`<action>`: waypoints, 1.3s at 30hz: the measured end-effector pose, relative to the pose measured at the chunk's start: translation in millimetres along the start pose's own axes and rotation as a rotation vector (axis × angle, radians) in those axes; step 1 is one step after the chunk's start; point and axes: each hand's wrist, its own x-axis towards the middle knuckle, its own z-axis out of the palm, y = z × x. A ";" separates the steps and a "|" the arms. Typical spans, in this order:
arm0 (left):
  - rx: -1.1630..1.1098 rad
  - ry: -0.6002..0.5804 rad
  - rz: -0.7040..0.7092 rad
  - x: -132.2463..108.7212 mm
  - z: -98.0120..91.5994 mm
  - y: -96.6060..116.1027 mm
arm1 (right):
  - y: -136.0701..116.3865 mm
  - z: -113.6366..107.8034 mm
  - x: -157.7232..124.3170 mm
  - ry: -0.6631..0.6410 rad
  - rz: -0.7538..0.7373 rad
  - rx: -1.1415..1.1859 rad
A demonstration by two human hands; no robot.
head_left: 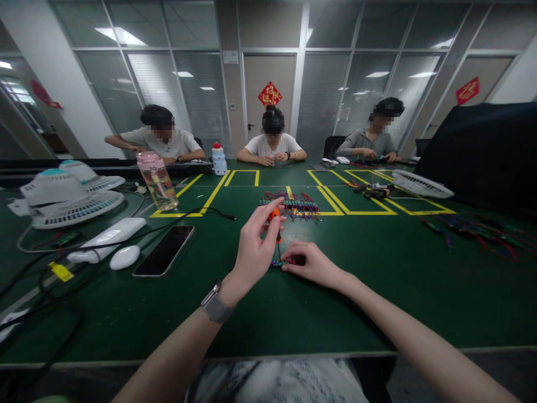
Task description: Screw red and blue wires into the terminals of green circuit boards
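Note:
My left hand (pixel 257 242), with a grey watch on its wrist, is wrapped round the orange handle of a screwdriver (pixel 274 215). The screwdriver stands nearly upright, its thin shaft pointing down at a small green circuit board (pixel 277 263) on the table. My right hand (pixel 305 262) pinches the right end of that board between thumb and fingers. Just beyond my hands lies a row of green boards with red and blue wires (pixel 304 206); my left hand partly covers its near left side.
Left on the green table (pixel 168 313) are a phone (pixel 164 252), a white mouse (pixel 125 257), a white power strip (pixel 108 239), cables, fans (pixel 71 196) and a bottle (pixel 157 182). Wired boards (pixel 478 229) lie right. Three people sit opposite.

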 end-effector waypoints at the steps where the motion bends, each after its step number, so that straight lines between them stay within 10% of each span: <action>1: -0.022 -0.007 -0.007 0.2 0.0 0.1 | -0.3 -0.1 0.1 0.001 0.000 0.000; 39: 0.103 0.024 0.001 5.4 -7.8 -3.0 | 2.5 2.3 0.7 0.011 0.006 -0.006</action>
